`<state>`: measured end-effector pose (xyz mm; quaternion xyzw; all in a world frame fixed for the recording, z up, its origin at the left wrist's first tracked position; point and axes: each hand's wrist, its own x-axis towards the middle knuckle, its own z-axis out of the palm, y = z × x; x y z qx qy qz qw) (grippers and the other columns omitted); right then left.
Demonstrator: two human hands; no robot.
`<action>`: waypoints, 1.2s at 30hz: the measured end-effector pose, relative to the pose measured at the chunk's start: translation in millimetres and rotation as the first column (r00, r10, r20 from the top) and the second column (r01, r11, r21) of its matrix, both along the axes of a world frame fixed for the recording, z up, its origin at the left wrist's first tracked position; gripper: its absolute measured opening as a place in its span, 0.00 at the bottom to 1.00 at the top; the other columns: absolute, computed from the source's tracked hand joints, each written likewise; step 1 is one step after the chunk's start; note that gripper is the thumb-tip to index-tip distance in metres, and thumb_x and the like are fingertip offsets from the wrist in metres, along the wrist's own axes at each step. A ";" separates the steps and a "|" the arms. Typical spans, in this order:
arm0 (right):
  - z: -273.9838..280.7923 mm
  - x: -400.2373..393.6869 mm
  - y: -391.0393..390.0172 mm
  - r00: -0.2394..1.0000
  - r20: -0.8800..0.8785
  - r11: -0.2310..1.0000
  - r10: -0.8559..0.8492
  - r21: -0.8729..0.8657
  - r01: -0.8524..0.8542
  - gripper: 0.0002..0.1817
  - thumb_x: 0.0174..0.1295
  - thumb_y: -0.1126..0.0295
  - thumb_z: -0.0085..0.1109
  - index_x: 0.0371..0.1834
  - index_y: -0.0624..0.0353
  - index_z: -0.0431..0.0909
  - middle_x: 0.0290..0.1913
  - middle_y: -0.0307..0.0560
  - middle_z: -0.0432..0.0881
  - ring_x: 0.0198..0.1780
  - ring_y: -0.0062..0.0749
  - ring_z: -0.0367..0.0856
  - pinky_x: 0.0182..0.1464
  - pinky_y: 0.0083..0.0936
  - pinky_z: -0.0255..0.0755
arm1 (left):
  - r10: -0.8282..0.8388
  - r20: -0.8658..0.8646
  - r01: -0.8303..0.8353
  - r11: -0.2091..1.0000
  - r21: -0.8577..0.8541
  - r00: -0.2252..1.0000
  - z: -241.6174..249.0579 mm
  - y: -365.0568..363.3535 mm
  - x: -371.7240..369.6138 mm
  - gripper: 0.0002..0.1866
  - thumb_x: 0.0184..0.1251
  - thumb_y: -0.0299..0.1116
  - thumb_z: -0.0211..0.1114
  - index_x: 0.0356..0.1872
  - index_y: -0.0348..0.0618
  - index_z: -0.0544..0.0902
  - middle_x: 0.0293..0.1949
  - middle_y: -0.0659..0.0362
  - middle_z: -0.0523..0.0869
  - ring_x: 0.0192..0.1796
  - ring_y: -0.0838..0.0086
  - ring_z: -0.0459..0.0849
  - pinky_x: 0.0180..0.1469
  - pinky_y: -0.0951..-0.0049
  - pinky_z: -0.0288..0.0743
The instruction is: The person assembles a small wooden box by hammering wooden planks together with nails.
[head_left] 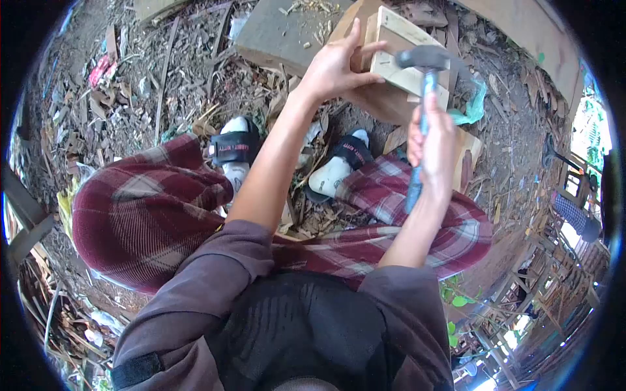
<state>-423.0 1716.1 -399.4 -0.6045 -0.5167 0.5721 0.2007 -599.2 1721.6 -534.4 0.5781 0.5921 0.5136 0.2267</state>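
My right hand [432, 140] is wrapped round the handle of a hammer [425, 57], whose dark head is over the pale boards of a wooden piece. My left hand [336, 70] rests against the left side of that wooden piece [404, 77], its fingers spread, one pointing up and the thumb reaching over the lower board. Whether the fingers grip the wood firmly is hard to tell. The wooden piece has two pale strips with a darker brown block beneath. A grey slab [277, 39] with small wood bits lies left of it.
Leaves and wood scraps cover the ground [156, 85]. A green plastic scrap [471, 107] lies right of the wood. My sandalled feet [233, 146] are below the slab. A large board [535, 39] stands at the upper right, and a person [574, 212] is at the far right.
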 end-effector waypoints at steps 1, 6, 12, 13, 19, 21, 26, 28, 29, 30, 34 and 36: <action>11.3 3.2 0.1 1.000 0.004 0.999 -0.012 0.037 0.012 0.25 0.71 0.47 0.42 0.24 0.56 0.67 0.12 0.30 0.61 0.09 0.12 0.57 0.08 0.13 0.50 | 0.017 -0.036 -0.017 1.000 -0.002 0.999 -1.6 -3.7 4.4 0.56 0.48 0.44 0.76 0.71 0.30 0.48 0.56 0.62 0.81 0.53 0.62 0.83 0.54 0.70 0.77; 13.5 11.1 -8.5 0.976 -0.210 0.984 -0.054 0.158 0.088 0.25 0.72 0.46 0.40 0.25 0.55 0.67 0.12 0.30 0.60 0.08 0.13 0.56 0.08 0.13 0.49 | 0.014 -0.038 -0.014 1.000 -0.020 0.999 -1.5 -4.7 2.6 0.56 0.47 0.44 0.76 0.71 0.31 0.48 0.55 0.63 0.82 0.53 0.61 0.83 0.54 0.69 0.76; 10.6 14.2 -4.1 0.998 -0.064 0.999 -0.024 0.035 0.026 0.25 0.71 0.46 0.41 0.26 0.55 0.67 0.12 0.29 0.60 0.08 0.11 0.55 0.07 0.13 0.50 | -0.008 0.003 0.008 1.000 0.008 1.000 -2.8 -2.8 4.5 0.56 0.47 0.41 0.77 0.71 0.31 0.48 0.55 0.62 0.82 0.52 0.64 0.83 0.55 0.69 0.76; 18.2 19.0 -5.5 0.985 -0.156 0.992 -0.068 0.095 0.083 0.26 0.72 0.45 0.39 0.24 0.54 0.66 0.13 0.29 0.60 0.08 0.11 0.55 0.07 0.13 0.49 | -0.006 0.002 0.006 1.000 -0.008 1.000 -2.6 -4.0 4.6 0.56 0.47 0.41 0.77 0.71 0.31 0.48 0.55 0.62 0.82 0.52 0.65 0.84 0.54 0.69 0.76; -42.7 -1.5 -9.5 0.988 -0.144 0.998 -0.055 0.021 0.058 0.25 0.71 0.44 0.40 0.25 0.52 0.66 0.11 0.29 0.59 0.08 0.13 0.54 0.08 0.13 0.47 | -0.006 -0.039 -0.001 0.986 -0.166 0.999 5.1 -5.9 2.5 0.58 0.44 0.38 0.78 0.71 0.32 0.47 0.55 0.63 0.82 0.53 0.66 0.83 0.55 0.71 0.76; -24.2 10.8 -1.4 0.997 -0.017 0.997 -0.069 -0.025 0.069 0.25 0.70 0.45 0.42 0.25 0.53 0.67 0.11 0.29 0.60 0.08 0.14 0.55 0.08 0.13 0.48 | -0.003 -0.009 0.003 1.000 0.026 1.000 -8.1 1.0 5.0 0.58 0.44 0.36 0.78 0.71 0.31 0.46 0.57 0.66 0.81 0.51 0.66 0.84 0.53 0.73 0.77; 15.2 27.3 -6.4 0.903 -0.391 0.955 -0.178 0.154 0.255 0.27 0.71 0.43 0.39 0.21 0.51 0.63 0.11 0.30 0.61 0.07 0.13 0.54 0.07 0.14 0.48 | 0.012 -0.063 -0.015 0.999 -0.040 0.998 -0.7 -2.7 6.0 0.56 0.47 0.37 0.76 0.71 0.29 0.47 0.56 0.65 0.81 0.51 0.66 0.84 0.53 0.73 0.77; -34.2 23.3 2.3 0.975 -0.193 0.994 -0.107 0.013 0.112 0.27 0.70 0.43 0.41 0.21 0.52 0.65 0.12 0.30 0.61 0.08 0.14 0.55 0.08 0.15 0.49 | 0.022 -0.098 -0.028 0.998 -0.063 0.995 0.7 -2.0 4.1 0.56 0.47 0.38 0.76 0.71 0.28 0.47 0.56 0.65 0.82 0.51 0.67 0.84 0.52 0.73 0.77; -42.2 17.2 0.7 0.994 -0.089 0.996 -0.061 -0.064 0.055 0.27 0.70 0.44 0.42 0.22 0.53 0.66 0.12 0.29 0.61 0.08 0.14 0.56 0.08 0.16 0.49 | 0.021 -0.107 -0.029 0.997 -0.070 0.994 1.8 -2.4 7.2 0.56 0.47 0.39 0.76 0.71 0.28 0.47 0.55 0.65 0.82 0.51 0.67 0.84 0.51 0.73 0.77; -39.3 16.4 -6.6 0.997 -0.036 0.996 -0.069 -0.054 0.067 0.27 0.70 0.44 0.42 0.21 0.53 0.66 0.12 0.29 0.61 0.08 0.14 0.57 0.09 0.16 0.49 | 0.000 -0.064 -0.005 0.997 -0.080 0.998 3.1 -4.7 4.7 0.56 0.47 0.40 0.76 0.70 0.28 0.47 0.55 0.65 0.82 0.52 0.66 0.83 0.52 0.72 0.77; 5.2 15.0 -9.9 0.993 -0.034 0.984 -0.115 0.136 0.119 0.27 0.71 0.44 0.41 0.20 0.52 0.65 0.11 0.29 0.61 0.09 0.12 0.57 0.09 0.14 0.50 | -0.003 -0.119 -0.001 0.999 -0.032 0.993 0.9 -1.1 5.6 0.58 0.46 0.40 0.77 0.70 0.28 0.46 0.55 0.63 0.82 0.54 0.63 0.82 0.56 0.71 0.75; 17.3 17.2 -13.6 0.947 -0.285 0.951 -0.150 0.219 0.217 0.27 0.71 0.45 0.41 0.19 0.52 0.65 0.12 0.30 0.63 0.09 0.13 0.57 0.09 0.14 0.50 | -0.005 -0.120 0.002 1.000 -0.021 0.993 -2.5 -0.1 5.7 0.58 0.45 0.40 0.77 0.70 0.29 0.46 0.55 0.63 0.82 0.55 0.64 0.81 0.56 0.71 0.75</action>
